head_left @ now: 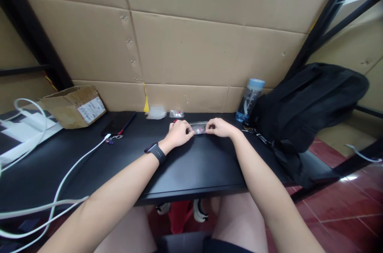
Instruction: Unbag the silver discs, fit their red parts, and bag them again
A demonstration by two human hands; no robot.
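A small clear plastic bag (198,128) with tiny red and pale pieces in it is stretched between my two hands over the black desk. My left hand (178,133), below a dark wristwatch, pinches the bag's left edge. On the opposite edge, the fingers of my right hand (220,127) are closed in a pinch. Just behind my left hand lies another small clear bag (176,113) with red bits inside. To its left rests a stack of empty-looking clear bags (156,112). Something small and red shows by my left knuckles; I cannot make out what it is.
A blue-lidded water bottle (250,100) and a black backpack (308,105) stand on the right. Leftward are a dark phone (118,123), an open cardboard box (74,107) and white cables (64,183). A cardboard wall (191,53) closes off the desk's back.
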